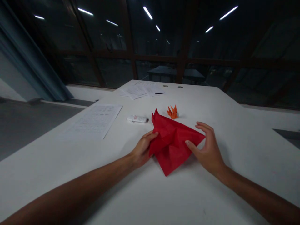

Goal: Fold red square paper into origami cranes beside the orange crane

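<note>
Printed sheet [93,122] laid on white table [246,134], left side; loose papers [136,90] spread farther back, black pen [160,93] placed alongside; blue curtain [28,53] hung left.

Dim, cool light fell across the worktop [253,137].
Well beyond the fingers [206,126], white lamp streaks [147,13] glared in dark window panes [154,40]. Soft, faint shadows lay beside and below the fingers; to their left, print on the papers [93,118] was too blurred to read. Nearer the camera, the forearms [77,190] looked stretched and darker.
</note>
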Available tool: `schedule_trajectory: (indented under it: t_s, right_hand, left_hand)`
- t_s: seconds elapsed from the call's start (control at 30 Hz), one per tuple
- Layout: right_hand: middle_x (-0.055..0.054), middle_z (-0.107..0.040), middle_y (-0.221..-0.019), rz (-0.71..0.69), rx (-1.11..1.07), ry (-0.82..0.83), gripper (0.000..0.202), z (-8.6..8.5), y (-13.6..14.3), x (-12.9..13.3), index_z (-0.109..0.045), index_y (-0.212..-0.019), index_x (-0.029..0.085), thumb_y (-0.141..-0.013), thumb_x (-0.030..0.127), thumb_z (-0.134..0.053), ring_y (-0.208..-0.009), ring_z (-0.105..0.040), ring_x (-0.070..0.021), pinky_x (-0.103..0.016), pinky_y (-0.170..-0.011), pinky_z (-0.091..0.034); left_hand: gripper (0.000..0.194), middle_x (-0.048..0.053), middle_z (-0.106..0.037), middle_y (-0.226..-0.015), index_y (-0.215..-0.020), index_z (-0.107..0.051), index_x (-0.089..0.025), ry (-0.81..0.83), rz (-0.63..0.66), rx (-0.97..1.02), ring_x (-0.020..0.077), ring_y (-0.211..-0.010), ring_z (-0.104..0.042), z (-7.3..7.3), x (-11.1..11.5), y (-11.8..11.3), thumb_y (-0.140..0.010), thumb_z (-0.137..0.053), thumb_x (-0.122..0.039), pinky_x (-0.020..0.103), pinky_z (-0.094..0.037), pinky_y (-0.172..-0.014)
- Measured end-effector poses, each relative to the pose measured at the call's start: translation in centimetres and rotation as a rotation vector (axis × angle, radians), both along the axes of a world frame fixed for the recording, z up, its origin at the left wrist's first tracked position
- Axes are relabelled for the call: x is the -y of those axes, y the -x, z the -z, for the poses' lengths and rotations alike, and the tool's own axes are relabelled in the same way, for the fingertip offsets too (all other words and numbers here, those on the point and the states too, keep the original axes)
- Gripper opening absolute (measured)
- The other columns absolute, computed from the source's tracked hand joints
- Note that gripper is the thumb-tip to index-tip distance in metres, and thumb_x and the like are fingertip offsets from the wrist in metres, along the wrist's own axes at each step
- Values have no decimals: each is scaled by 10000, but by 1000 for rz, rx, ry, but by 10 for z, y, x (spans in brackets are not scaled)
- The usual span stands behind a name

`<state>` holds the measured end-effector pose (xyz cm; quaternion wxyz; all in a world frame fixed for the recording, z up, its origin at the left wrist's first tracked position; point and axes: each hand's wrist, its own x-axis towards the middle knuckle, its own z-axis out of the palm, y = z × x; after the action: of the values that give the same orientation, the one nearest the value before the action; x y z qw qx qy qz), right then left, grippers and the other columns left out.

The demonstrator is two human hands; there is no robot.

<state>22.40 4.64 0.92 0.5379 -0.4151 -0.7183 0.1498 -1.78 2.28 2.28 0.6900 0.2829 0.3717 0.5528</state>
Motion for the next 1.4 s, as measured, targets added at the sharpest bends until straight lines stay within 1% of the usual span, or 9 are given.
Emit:
schedule_trajectory:
  t_s: [0.17, 0.3, 0.53, 0.7, 0.87, 0.97, 1.1, 1.27, 1.4]
  right_hand:
    - [-91, -697, -1223, -279, -389, 693, 542, 6, 4, -10, -539, -1300, 254, -862, 491, -752, -1061, -679, -260, -446, -970, -537]
    - [-50, -752, -1140, -441, -500, 840, 421, 5, 6, -7, -632, -1193, 247, -832, 379, -804, -990, -713, -231, -368, -894, -553]
    - [-44, -789, -1029, -310, -665, 763, 374, 13, -4, -29, -646, -1075, 249, -766, 317, -845, -882, -740, -230, -364, -809, -567]
    - [-34, -785, -1059, -255, -661, 720, 595, 19, -9, -34, -562, -1256, 315, -747, 328, -871, -859, -750, -235, -364, -753, -585]
    - [-22, -788, -985, -254, -661, 723, 870, 18, -10, -33, -392, -1526, 378, -781, 333, -841, -845, -742, -238, -362, -733, -576]
    - [-46, -772, -1143, -346, -666, 733, 772, 19, -12, -33, -429, -1525, 387, -838, 354, -778, -891, -729, -217, -354, -761, -565]
    - [-88, -756, -1216, -386, -554, 745, 365, 28, -17, -36, -743, -1200, 271, -844, 351, -748, -949, -720, -219, -349, -816, -557]
    - [-56, -753, -1238, -379, -337, 605, 432, 38, -25, -43, -740, -1227, 290, -806, 206, -693, -1109, -702, -240, -414, -1007, -519]
    - [-26, -692, -1359, -245, -92, 381, 495, 36, -29, -41, -691, -1315, 318, -862, 143, -592, -1252, -635, -224, -438, -1121, -450]
  left_hand:
    - [191, 106, -781, -1036, -1073, -677, -156, -8, 27, 1, 221, -834, -762, 1, -4, 3, -903, -681, -241, 311, -614, -764]
    - [226, 123, -788, -1022, -1113, -688, -145, -12, 50, -38, 237, -831, -771, 4, -6, 2, -915, -681, -254, 328, -621, -773]
    - [277, 117, -801, -905, -1126, -721, -129, 4, 135, -218, 218, -698, -757, 4, -17, 18, -885, -725, -264, 299, -608, -664]
    - [439, 122, -798, -1017, -1282, -674, -178, -73, 233, -240, 263, -851, -776, 9, -21, 25, -875, -753, -322, 364, -624, -791]
    - [855, 87, -785, -1091, -1587, -320, -325, -136, 79, -266, 276, -880, -779, 13, -21, 24, -858, -768, -304, 403, -638, -770]
    - [950, 76, -779, -1122, -1623, -202, -352, -145, 6, -206, 266, -900, -777, 12, -22, 24, -857, -756, -267, 402, -636, -791]
    - [795, 61, -765, -1159, -1543, -413, -324, -155, -46, -106, 238, -950, -756, 12, -25, 23, -831, -749, -212, 358, -617, -808]
    - [264, 73, -763, -1018, -1093, -713, -190, -119, -26, -133, 209, -846, -725, 15, -28, 26, -831, -718, -221, 296, -578, -712]
    - [207, 74, -746, -967, -984, -730, -160, -105, 7, -162, 192, -765, -693, 17, -31, 30, -790, -668, -195, 257, -523, -624]
